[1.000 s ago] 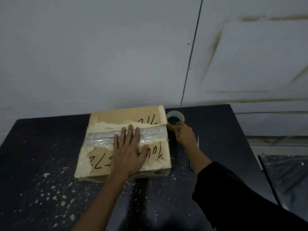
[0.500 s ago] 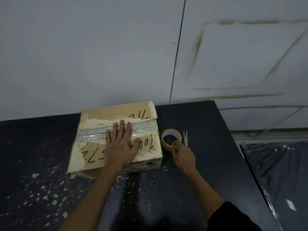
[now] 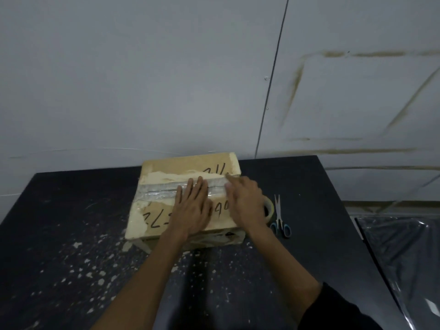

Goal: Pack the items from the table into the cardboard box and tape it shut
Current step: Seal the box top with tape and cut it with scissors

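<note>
Cardboard box [image 3: 166, 166], clear-taped seam, scrawled

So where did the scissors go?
The scissors lie on the black table, right of the cardboard box, beside the tape roll behind the right hand.

Tan cardboard box [image 3: 190, 166] with black scrawl, shiny clear tape [image 3: 159, 189]; black table [image 3: 59, 210] (white-speckled); blue-handled scissors [image 3: 281, 223].

The right hand [image 3: 245, 202] has left the tape roll [image 3: 268, 208] and come up onto the box [image 3: 166, 167], fingers now on the tape strip [image 3: 162, 190], seemingly pressing it. Scissors [image 3: 279, 217] now show fully beside the roll.
</note>
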{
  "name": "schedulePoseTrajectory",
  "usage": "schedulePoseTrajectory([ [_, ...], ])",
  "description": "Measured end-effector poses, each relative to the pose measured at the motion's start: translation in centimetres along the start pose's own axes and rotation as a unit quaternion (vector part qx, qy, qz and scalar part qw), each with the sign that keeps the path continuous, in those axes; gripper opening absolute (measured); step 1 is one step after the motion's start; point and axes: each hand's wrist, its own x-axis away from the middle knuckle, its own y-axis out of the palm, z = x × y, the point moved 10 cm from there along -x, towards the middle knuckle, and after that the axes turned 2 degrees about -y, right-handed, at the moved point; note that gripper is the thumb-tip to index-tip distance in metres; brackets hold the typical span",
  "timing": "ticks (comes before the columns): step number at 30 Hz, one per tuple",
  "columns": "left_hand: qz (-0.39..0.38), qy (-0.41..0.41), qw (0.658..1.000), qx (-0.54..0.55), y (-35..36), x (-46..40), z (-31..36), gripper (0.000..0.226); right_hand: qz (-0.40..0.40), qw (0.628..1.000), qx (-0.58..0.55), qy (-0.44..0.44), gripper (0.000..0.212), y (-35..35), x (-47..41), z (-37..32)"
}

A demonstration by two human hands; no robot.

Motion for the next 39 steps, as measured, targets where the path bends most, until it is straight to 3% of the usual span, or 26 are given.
schedulePoseTrajectory([
  [4,-0.012,0.019,0.999,-0.033,-0.3,1.1,-1.8,0.067,-0.2,0.974,0.031,-0.098,0.058,7.4,0.5,-5.7],
  [12,0.005,-0.015,0.999,-0.051,-0.9,1.9,-5.4,0.072,-0.229,0.96,0.113,-0.115,0.072,10.2,1.2,-5.9],
  [16,0.018,-0.06,0.997,-0.039,-1.7,2.6,-8.8,0.068,-0.193,0.969,0.141,-0.069,0.085,8.6,1.1,-4.0],
  [22,0.044,-0.151,0.988,0.002,-2.9,3.7,-12.3,0.066,-0.122,0.98,0.147,0.062,0.077,6.4,1.2,-0.3],
  [25,0.049,-0.183,0.981,0.05,-3.2,4.1,-13.4,0.068,-0.114,0.978,0.037,0.169,0.076,6.2,1.1,2.4],
  [27,0.032,-0.188,0.975,0.114,-3.1,3.9,-14.0,0.068,-0.136,0.958,-0.075,0.242,0.075,6.7,1.0,4.2],
  [33,0.012,-0.277,0.876,0.395,-2.5,4.4,-17.8,0.067,-0.125,0.923,-0.261,0.253,0.049,6.9,0.6,4.6],
  [37,-0.02,-0.307,0.746,0.59,-0.9,4.9,-18.1,0.045,-0.161,0.862,-0.362,0.316,0.028,7.6,1.6,5.2],
  [39,-0.046,-0.324,0.71,0.624,-0.3,5.2,-17.9,0.044,-0.159,0.857,-0.371,0.322,0.022,7.5,1.7,5.2],
])
